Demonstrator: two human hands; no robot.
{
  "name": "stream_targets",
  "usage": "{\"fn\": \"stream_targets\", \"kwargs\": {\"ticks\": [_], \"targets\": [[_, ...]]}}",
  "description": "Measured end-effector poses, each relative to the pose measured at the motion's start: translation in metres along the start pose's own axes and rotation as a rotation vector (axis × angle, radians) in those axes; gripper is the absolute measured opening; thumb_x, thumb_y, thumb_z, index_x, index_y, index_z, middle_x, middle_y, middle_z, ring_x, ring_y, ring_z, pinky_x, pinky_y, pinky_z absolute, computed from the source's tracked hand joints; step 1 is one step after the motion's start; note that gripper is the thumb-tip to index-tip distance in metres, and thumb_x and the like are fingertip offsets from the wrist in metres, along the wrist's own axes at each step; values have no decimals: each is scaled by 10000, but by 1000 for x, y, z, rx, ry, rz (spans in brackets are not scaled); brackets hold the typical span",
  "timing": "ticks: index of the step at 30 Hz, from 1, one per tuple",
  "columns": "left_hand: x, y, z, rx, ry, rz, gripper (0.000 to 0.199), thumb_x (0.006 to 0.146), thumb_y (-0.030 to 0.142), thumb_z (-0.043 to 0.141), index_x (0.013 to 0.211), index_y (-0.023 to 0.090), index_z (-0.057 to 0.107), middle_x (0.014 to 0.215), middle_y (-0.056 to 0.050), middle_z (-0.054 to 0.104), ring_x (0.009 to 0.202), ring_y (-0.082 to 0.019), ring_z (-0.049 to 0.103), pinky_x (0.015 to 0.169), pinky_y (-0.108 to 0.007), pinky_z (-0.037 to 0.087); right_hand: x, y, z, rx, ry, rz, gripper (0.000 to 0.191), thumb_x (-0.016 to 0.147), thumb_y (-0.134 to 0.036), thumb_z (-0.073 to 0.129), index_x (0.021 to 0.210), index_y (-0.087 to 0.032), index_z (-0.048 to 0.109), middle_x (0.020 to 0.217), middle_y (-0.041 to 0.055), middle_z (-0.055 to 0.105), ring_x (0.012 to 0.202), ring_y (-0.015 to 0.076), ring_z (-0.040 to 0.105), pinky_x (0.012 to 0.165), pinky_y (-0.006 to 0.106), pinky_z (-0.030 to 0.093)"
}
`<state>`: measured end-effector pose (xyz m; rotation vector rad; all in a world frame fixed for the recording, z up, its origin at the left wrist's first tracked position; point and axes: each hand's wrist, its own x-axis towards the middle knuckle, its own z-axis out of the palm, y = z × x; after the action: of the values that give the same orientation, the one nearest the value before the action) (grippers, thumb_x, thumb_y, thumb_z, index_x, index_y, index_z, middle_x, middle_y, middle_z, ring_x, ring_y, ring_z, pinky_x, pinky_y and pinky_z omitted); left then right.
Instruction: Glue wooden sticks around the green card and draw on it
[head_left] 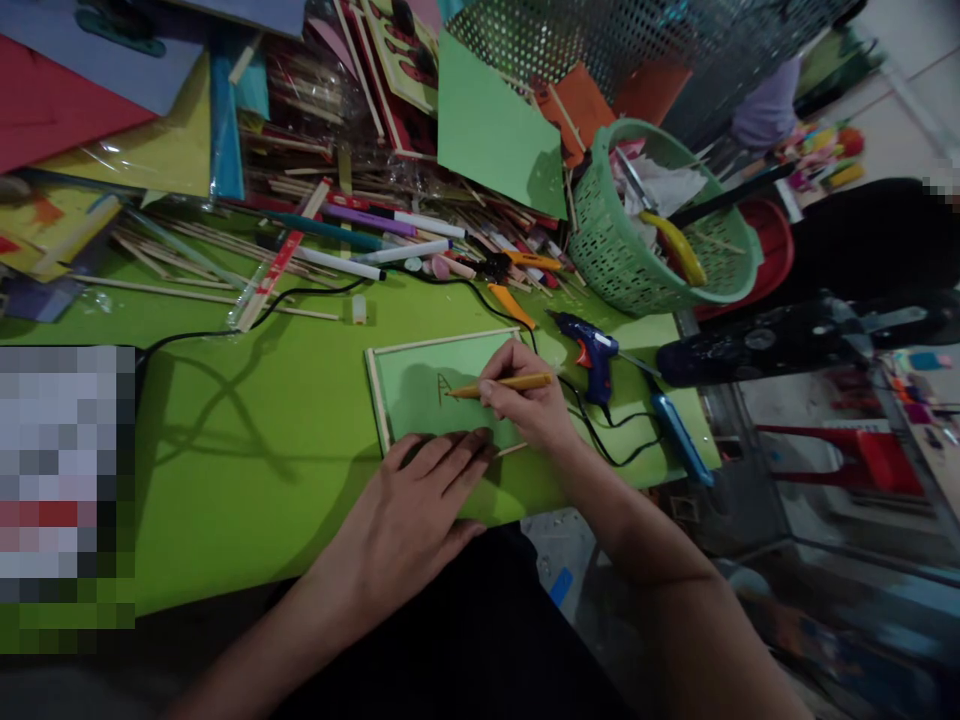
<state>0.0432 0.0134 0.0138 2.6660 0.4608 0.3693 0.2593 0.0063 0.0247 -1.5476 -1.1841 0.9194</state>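
Note:
A light green card (405, 395) framed with thin wooden sticks lies on the bright green tabletop. My right hand (525, 395) is closed round a yellow-brown pen (525, 381), its tip at a small dark letter-like mark (442, 388) on the card. Flat across the card's near edge rests my left hand (427, 475), fingers stretched out and holding nothing. Under it, part of the near edge is hidden. Just right of my right hand lies a dark blue glue gun (592, 350) with an orange trigger.
Behind the card lie several markers (367, 222), an orange-handled tool (512, 305), wooden sticks (187, 240) and a small white eraser-like block (360, 310). A green basket (592, 240) holds scraps and tools. Black cables (300, 292) cross the table. A blue-handled tool (682, 440) lies near the right edge.

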Motion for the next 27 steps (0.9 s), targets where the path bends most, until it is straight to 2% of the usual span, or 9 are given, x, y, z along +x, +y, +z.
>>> {"fn": "stream_targets", "kwargs": {"ticks": [18, 27], "targets": [[0, -1, 1, 12, 7, 12, 515, 1065, 459, 497, 1496, 180, 535, 1544, -48, 589, 1348, -247, 530, 1119, -456, 328, 2, -3, 4, -13, -53, 3, 202, 850, -357, 728, 792, -241, 574, 675, -52, 577, 559, 102, 443, 531, 266, 376], [1, 1, -2, 4, 28, 4, 513, 1035, 461, 568, 1472, 193, 566, 1516, -42, 617, 1331, -240, 550, 1118, -442, 332, 2, -5, 2, -75, -39, -18, 184, 822, -312, 709, 762, -233, 553, 678, -52, 542, 605, 115, 456, 562, 273, 373]]}}
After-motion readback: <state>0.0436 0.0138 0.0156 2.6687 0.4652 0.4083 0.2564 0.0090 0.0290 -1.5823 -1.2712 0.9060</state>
